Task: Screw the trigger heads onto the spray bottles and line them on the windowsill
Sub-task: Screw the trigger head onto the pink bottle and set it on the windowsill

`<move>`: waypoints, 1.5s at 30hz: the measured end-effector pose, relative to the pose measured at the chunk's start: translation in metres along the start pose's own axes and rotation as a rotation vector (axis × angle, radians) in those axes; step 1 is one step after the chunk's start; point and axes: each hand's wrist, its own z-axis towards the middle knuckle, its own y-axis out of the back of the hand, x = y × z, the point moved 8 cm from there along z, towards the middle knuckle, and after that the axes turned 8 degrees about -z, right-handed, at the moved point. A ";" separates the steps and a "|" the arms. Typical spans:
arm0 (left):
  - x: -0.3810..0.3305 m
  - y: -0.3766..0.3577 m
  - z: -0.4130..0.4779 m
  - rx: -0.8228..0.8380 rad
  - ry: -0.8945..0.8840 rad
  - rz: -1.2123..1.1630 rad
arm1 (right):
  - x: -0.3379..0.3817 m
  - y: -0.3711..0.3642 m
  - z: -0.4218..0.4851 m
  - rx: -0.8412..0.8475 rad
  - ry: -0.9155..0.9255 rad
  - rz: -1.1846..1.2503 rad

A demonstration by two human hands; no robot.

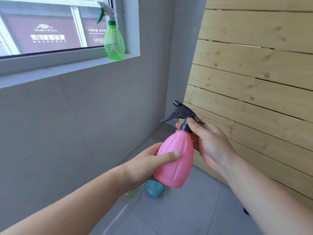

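Note:
A pink spray bottle (174, 160) is held in the air, tilted a little to the right. My left hand (149, 164) wraps its lower body from the left. A black trigger head (183, 114) sits on the bottle's neck, nozzle pointing left. My right hand (210, 143) pinches the black collar of that head between thumb and fingers. On the windowsill (67, 69) stands a green spray bottle (114, 43) with its white-and-green trigger head on, at the sill's right end.
Below my hands a blue bottle (154, 189) lies on the grey tiled floor, beside a pale yellowish bottle (130, 195) half hidden by my left arm. A wooden slat panel (254, 73) leans on the right. A small black part (246, 211) lies by its foot.

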 end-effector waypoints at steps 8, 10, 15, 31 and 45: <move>-0.035 0.047 -0.008 -0.208 -0.137 -0.197 | -0.012 -0.047 -0.011 0.248 0.058 -0.280; -0.047 0.062 -0.009 -0.235 -0.190 -0.231 | -0.007 -0.063 -0.001 0.257 0.129 -0.364; -0.098 0.106 -0.015 -0.318 -0.363 -0.157 | 0.032 -0.111 0.038 0.267 0.282 -0.456; -0.306 0.285 -0.009 -0.796 -0.607 0.229 | 0.163 -0.275 0.234 0.198 0.549 -0.537; -0.303 0.334 0.015 -0.922 -0.616 0.233 | 0.148 -0.301 0.266 0.228 0.538 -0.565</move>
